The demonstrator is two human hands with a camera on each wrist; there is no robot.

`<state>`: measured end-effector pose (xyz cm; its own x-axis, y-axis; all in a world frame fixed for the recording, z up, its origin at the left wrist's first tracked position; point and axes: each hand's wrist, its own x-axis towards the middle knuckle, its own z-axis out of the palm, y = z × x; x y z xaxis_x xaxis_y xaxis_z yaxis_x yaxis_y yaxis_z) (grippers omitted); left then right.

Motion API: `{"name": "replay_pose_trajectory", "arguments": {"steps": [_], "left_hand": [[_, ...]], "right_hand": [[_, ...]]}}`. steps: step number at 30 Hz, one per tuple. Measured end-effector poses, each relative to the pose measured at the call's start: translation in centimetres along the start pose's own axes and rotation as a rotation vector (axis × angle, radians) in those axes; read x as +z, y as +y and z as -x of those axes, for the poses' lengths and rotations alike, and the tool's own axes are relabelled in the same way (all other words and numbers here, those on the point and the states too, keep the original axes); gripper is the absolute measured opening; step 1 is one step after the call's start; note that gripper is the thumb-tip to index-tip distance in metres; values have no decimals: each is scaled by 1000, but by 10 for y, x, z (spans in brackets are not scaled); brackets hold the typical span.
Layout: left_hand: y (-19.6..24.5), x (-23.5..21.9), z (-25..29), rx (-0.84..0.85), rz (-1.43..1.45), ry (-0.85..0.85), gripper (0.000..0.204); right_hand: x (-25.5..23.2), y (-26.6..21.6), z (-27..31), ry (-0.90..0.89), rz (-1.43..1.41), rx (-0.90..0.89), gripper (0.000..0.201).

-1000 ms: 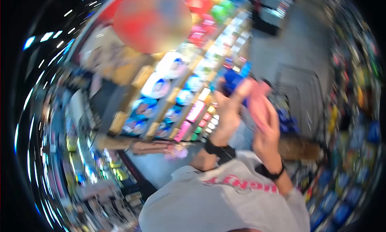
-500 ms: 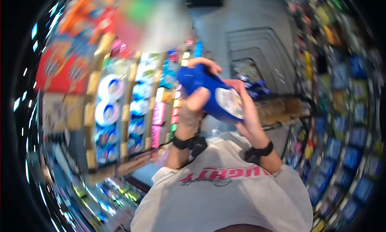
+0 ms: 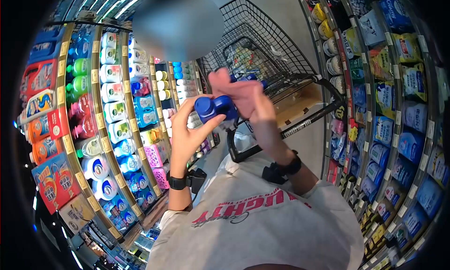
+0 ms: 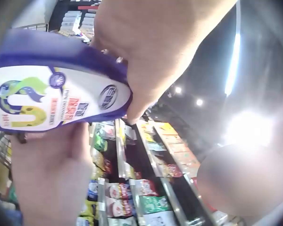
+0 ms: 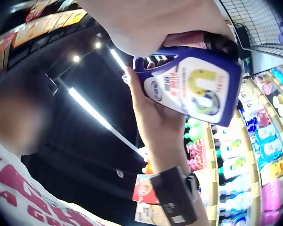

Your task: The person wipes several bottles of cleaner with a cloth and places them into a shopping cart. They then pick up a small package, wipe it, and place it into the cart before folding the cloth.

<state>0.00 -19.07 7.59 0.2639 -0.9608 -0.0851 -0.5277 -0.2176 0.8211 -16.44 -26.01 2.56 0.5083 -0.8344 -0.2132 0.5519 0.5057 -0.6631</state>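
Note:
A blue jug-shaped bottle [image 3: 229, 111] with a handle and a blue cap [image 3: 204, 106] is held up in front of the chest, cap end toward the head camera. My left hand [image 3: 186, 134] grips it near the cap and handle, with the thumb along one side. In my right hand [image 3: 264, 111] is a pink cloth [image 3: 234, 89], held against the far end of the bottle. Both wrist views show the bottle's white label [image 5: 193, 89] with a green-yellow curved figure; the cloth's edge [image 5: 186, 40] lies along its base in the right wrist view.
Just beyond the hands stands a black wire shopping cart [image 3: 267, 36] with a few items and a cardboard piece [image 3: 293, 106]. Shelves of bottles [image 3: 112, 94] line the left side. Bagged goods [image 3: 384, 99] fill shelves on the right.
The bottle has turned from lying crosswise with its label showing to cap end toward me. The right hand with the cloth has moved to its far end. The view has swung and steadied.

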Motion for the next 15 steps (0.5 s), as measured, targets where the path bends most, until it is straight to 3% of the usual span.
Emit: {"name": "replay_pose_trajectory", "arguments": {"steps": [3,5,7,9,12,15], "left_hand": [[-29,20,-24,13,-121,38,43],[-49,37,-50,3,-112,79,43],[-69,51,-81,5,-81,130,42],[-96,64,-111,0,-84,165,39],[-142,85,-145,-81,-135,136,39],[-172,112,-166,-46,-130,99,38]], "right_hand": [[-50,-24,-24,218,-75,-64,58],[-87,-42,-32,310,51,-96,50],[-117,-56,-38,275,55,-213,48],[-136,-67,-34,447,101,-195,49],[-164,-70,-21,516,200,-156,50],[-183,-57,-15,608,166,-77,51]]}}
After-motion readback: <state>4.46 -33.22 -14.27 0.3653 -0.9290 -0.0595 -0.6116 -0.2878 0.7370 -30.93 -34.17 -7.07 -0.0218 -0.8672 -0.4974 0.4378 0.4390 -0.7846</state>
